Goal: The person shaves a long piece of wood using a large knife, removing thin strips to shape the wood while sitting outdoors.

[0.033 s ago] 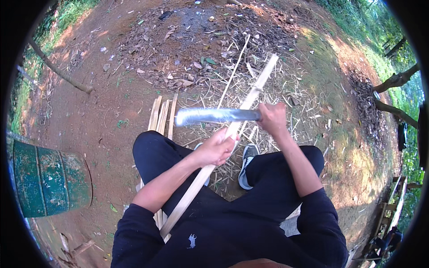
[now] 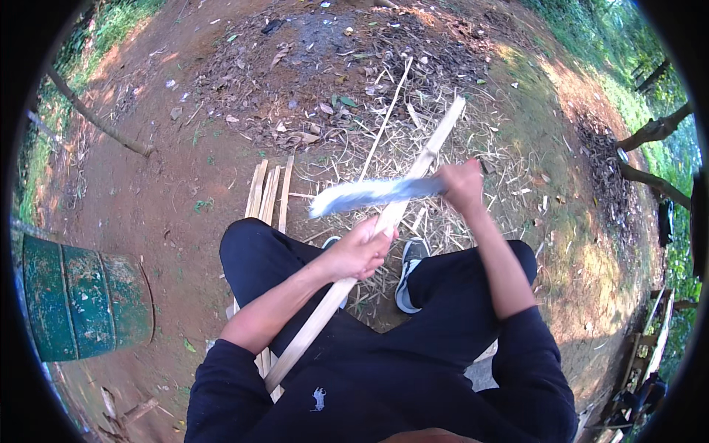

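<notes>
Seated person's left hand (image 2: 360, 255) grips a long bamboo strip (image 2: 384, 221) slanting across the lap, right hand (image 2: 461, 184) closed on a motion-blurred machete (image 2: 373, 193) crossing it, cut slats (image 2: 267, 193) lying beside.

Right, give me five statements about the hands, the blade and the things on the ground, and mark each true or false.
1. The left hand grips the long pale split-bamboo strip. True.
2. The right hand holds a hammer. False: it holds a broad grey metal blade, blurred, lying across the strip.
3. A worn green metal drum stands on the person's left. True.
4. The person wears white trousers. False: the trousers are black.
5. The bundle of thin bamboo slats lies on the bare ground to the right of the person's right leg. False: it lies by the left knee.
</notes>
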